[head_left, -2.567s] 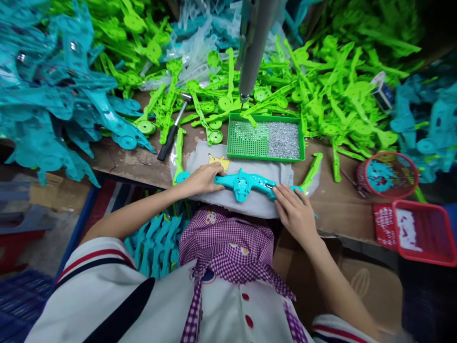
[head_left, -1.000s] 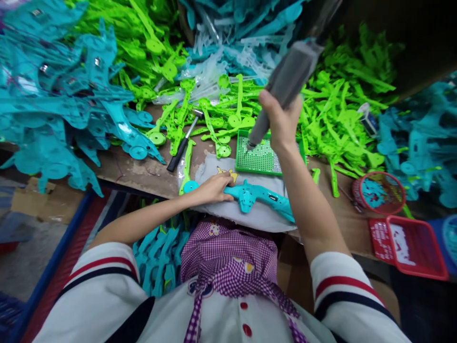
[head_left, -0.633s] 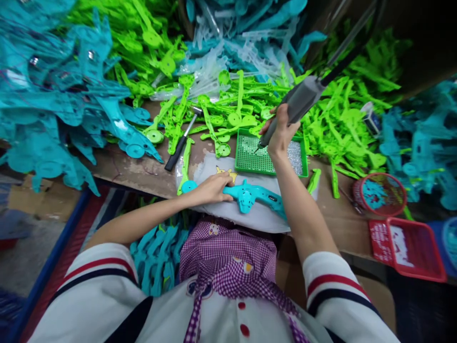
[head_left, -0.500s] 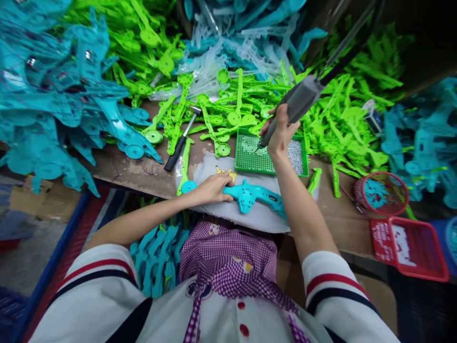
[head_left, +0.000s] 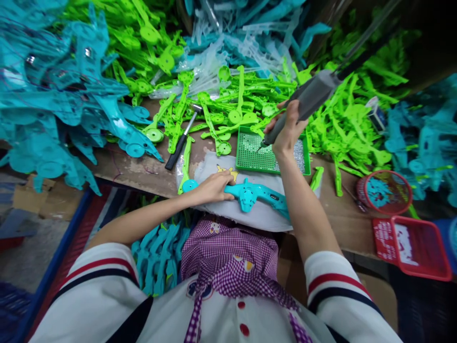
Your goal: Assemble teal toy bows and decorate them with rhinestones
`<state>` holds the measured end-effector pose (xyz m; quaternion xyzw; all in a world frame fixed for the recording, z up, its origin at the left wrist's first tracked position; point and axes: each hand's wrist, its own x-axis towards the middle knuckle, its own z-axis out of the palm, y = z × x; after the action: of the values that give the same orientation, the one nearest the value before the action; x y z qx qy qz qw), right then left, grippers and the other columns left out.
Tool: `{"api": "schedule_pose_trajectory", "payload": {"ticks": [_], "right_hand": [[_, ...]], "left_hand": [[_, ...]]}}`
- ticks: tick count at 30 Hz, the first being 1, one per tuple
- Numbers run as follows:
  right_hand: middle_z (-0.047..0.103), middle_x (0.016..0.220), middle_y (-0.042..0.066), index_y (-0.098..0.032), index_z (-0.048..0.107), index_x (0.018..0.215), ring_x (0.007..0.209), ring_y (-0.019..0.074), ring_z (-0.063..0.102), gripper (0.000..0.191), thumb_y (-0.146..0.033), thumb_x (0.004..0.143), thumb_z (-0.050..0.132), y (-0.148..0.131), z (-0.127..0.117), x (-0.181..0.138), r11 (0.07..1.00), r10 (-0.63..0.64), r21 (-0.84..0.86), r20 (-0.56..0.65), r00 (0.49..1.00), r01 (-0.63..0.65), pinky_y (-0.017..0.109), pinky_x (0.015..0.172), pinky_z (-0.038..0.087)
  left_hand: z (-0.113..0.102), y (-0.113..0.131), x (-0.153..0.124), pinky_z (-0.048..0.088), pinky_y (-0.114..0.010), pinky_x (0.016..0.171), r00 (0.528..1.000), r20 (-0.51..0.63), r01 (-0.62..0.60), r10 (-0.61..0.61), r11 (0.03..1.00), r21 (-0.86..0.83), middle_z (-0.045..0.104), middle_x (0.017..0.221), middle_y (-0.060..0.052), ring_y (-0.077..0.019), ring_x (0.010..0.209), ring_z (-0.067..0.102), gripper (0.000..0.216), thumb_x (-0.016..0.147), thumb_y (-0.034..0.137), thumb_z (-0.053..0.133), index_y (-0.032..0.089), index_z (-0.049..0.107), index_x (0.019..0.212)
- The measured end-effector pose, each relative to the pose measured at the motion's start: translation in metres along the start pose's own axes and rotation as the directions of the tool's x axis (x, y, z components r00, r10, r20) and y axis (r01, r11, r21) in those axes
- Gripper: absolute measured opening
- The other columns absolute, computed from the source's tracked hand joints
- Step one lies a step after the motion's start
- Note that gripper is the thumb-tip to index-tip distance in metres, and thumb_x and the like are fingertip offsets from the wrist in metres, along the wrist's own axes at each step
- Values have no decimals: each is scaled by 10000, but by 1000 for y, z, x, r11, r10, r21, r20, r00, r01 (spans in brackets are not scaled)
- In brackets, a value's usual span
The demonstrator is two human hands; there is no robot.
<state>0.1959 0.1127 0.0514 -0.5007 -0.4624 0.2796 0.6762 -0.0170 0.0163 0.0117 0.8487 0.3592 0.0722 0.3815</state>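
Note:
My left hand [head_left: 216, 187] is closed over the left part of a turquoise plastic toy-like part [head_left: 247, 196], which lies on a pale cloth [head_left: 210, 166] at the bench edge. In my right hand [head_left: 287, 131] is a grey electric screwdriver [head_left: 316, 95], its thin bit slanting down to the left. The bit's tip is over a green perforated tray [head_left: 246, 165], which has small silvery screws [head_left: 299, 155] heaped at its right side. Whether the tip touches the tray or carries a screw is too small to tell.
A hammer [head_left: 182, 140] lies left of the tray. Bright green plastic pieces [head_left: 235, 114] cover the bench behind, with turquoise parts [head_left: 53, 105] piled at left. A round red basket [head_left: 385, 193] and a red rectangular basket [head_left: 423, 247] stand at right. More turquoise parts [head_left: 160, 257] sit below the bench.
My right hand and the screwdriver have shifted slightly right in the picture, the bit staying over the tray. My left hand stays on the turquoise part.

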Motion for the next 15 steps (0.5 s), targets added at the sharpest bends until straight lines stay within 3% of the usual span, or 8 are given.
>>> {"api": "schedule_pose_trajectory", "payload": {"ticks": [3, 6, 11, 15], "right_hand": [[469, 525, -57, -266, 566, 778, 460, 147, 589, 508, -770, 806, 520, -29, -9, -10, 992, -18, 126, -39, 999, 22, 296, 442, 478], [505, 551, -43, -269, 569, 754, 463, 148, 588, 549, -817, 742, 541, -55, -17, -37, 981, 38, 193, -26, 999, -32, 322, 474, 502], [513, 554, -15, -298, 547, 811, 490, 208, 613, 674, -947, 679, 422, -65, -21, -83, 985, 169, 2, 213, 962, -174, 341, 392, 397], [570, 636, 30, -313, 577, 912, 605, 230, 657, 786, -978, 708, 211, -60, -22, -87, 977, 154, -185, 245, 957, -110, 366, 448, 457]], "left_hand": [[-1, 0, 1, 483, -383, 840, 1000, 10, 14, -14, 1000, 17, 606, 1008, -66, -250, 973, 586, 290, 744, 293, 788, 197, 563, 899], [0, -1, 2, 478, -382, 838, 1000, 16, 6, -7, 1000, 18, 605, 990, -63, -255, 978, 585, 280, 741, 279, 783, 194, 558, 884], [5, -4, 4, 475, -366, 806, 1000, -13, 18, -17, 1000, 17, 606, 957, -46, -236, 930, 583, 278, 728, 264, 783, 203, 548, 865], [2, -4, 3, 474, -367, 808, 1000, 13, 20, -21, 999, 29, 613, 955, -43, -235, 922, 585, 298, 718, 283, 802, 207, 549, 855]]}}
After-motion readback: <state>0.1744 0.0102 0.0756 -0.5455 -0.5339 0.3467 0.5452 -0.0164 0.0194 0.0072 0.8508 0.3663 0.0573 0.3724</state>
